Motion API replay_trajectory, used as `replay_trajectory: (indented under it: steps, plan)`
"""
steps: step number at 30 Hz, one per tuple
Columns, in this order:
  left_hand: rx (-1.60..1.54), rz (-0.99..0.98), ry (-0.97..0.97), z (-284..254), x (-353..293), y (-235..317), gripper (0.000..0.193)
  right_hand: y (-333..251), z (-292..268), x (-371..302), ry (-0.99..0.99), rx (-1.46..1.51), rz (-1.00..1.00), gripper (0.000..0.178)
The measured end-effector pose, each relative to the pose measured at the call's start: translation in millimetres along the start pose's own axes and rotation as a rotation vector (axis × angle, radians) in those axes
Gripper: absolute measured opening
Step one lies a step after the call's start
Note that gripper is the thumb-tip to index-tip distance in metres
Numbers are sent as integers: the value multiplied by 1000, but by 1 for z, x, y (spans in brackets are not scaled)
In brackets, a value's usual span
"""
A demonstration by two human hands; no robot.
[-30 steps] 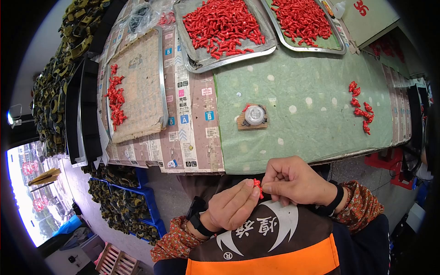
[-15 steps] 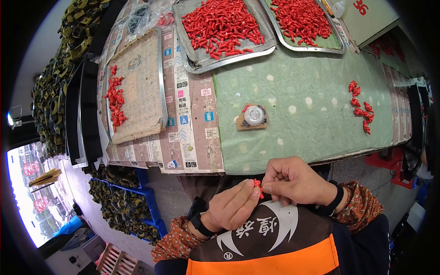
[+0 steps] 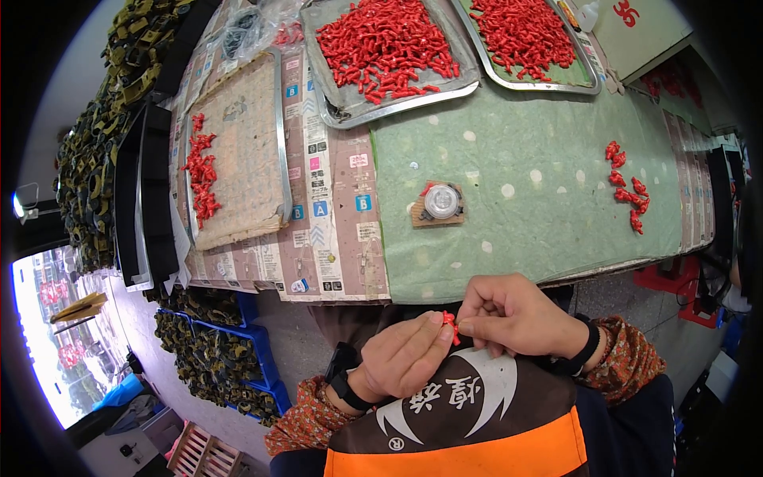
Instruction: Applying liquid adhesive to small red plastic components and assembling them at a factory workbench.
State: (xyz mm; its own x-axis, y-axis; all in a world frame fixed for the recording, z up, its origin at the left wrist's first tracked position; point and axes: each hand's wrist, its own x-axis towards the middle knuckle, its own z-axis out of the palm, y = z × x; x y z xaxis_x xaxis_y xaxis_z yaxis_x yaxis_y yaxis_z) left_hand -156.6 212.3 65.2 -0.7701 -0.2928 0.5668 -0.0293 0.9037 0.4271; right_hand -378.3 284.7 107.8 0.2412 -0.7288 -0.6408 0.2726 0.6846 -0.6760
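Observation:
A small glossy red piece (image 3: 451,323), knobbly like a tiny figure, is held over my lap just off the table's front edge. The fingers and thumb of my left hand (image 3: 407,354) pinch it from the left. From the other side, my right hand (image 3: 513,316) is closed, thumb and forefinger pressed together against the piece. Fingertips hide much of it, and whether anything thin sits in the right pinch cannot be made out. Beyond my hands, a round clear-topped container (image 3: 441,202) rests on a brown cardboard square (image 3: 420,216), with some red bits beside it.
Metal trays heaped with red pieces (image 3: 389,48) (image 3: 520,36) stand at the far side. A cardboard-lined tray (image 3: 246,151) on the left bears a row of red pieces (image 3: 200,171). More lie on the green cloth (image 3: 540,230) at right (image 3: 628,187). Blue crates (image 3: 262,350) stand at lower left.
Both hands stay nearly in place, with the red piece shifted very slightly to the right between the fingertips. Nothing on the table has moved.

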Motion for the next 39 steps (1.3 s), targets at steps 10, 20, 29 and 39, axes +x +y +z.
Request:
replay_trajectory:
  steps: [10, 20, 29, 39]
  plan:
    - [-1341, -1158, 156, 2, 6, 13, 23, -9, -1, -8, 133, -88, -178, 12]
    - [-1800, -1350, 209, -3, 4, 9, 21, 6, 8, 3, 129, -179, -306, 12]
    - [-2089, -1348, 179, 3, 2, 1, 28, -2, 19, -1, 149, -215, -384, 16]
    - [-2244, -1199, 132, 10, -3, -1, 28, -3, 25, 1, 227, -566, -765, 21]
